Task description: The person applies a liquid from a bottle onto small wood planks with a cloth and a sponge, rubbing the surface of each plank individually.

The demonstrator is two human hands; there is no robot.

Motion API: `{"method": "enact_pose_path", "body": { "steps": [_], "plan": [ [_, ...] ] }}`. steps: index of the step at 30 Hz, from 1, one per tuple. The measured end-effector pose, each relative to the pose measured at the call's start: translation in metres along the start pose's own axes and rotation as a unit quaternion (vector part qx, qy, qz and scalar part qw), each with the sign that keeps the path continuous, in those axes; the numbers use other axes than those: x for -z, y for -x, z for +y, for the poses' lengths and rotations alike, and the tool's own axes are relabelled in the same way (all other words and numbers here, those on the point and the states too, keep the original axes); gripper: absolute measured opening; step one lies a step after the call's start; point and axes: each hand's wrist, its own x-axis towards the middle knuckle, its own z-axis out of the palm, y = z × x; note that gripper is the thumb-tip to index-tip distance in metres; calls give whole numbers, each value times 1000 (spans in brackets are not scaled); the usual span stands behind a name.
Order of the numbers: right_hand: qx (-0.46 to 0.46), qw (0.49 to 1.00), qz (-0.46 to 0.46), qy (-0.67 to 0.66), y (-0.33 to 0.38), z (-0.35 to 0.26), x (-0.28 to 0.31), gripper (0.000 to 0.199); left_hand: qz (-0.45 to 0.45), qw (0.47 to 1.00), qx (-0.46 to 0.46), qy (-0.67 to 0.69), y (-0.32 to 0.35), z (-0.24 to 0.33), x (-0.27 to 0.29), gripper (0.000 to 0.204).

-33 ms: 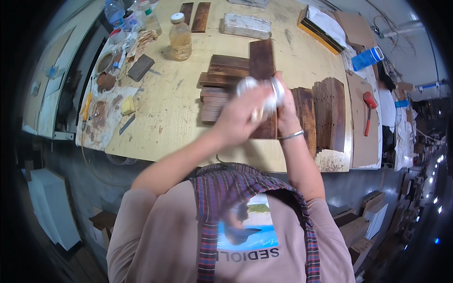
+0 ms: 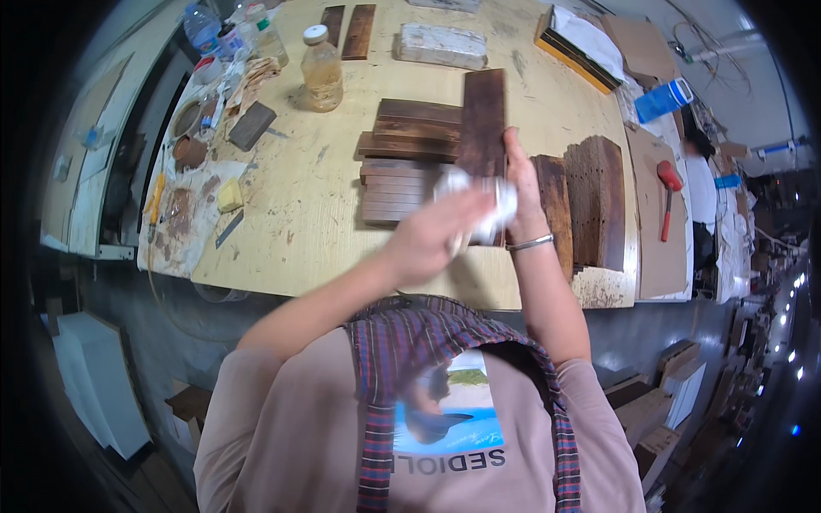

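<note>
Woodworking workshop: stained workbench (image 2: 299, 192), stacked dark boards (image 2: 596, 205), red-headed mallet (image 2: 667, 198), bottle of cloudy liquid (image 2: 321, 79).

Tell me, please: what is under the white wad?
The dark board runs beneath the white wad; its upper part shows beyond it. The wad and left hand hide the board's face there, so that surface cannot be seen.

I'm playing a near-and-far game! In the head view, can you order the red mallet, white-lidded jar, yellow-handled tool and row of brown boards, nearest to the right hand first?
From the right hand:
1. Row of brown boards: just right.
2. Red mallet: farther right.
3. White-lidded jar: left and forward.
4. Yellow-handled tool: far left.
</note>
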Motion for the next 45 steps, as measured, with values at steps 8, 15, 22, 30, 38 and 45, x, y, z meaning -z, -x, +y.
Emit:
{"method": "enact_pose_path", "body": {
  "steps": [8,15,22,30,38,45],
  "plan": [
    [-107,992,-17,-70,3,43,19,63,18,999,32,-16,-4,12,19,46],
    [-200,979,27,11,54,82,-41,66,178,963,192,-55,-18,-80,98,30],
    [-72,997,-15,-10,40,52,-15,64,199,866,362,-283,60,-102,221,46],
    [-97,994,6,-42,24,57,-13,48,117,712,480,-500,153,-122,248,52],
    [-53,997,21,58,1,45,-24,38,130,957,238,103,47,-11,135,47],
    [-75,995,59,17,23,34,-36,36,-30,995,58,-70,-15,1,91,39]
  ]
}}
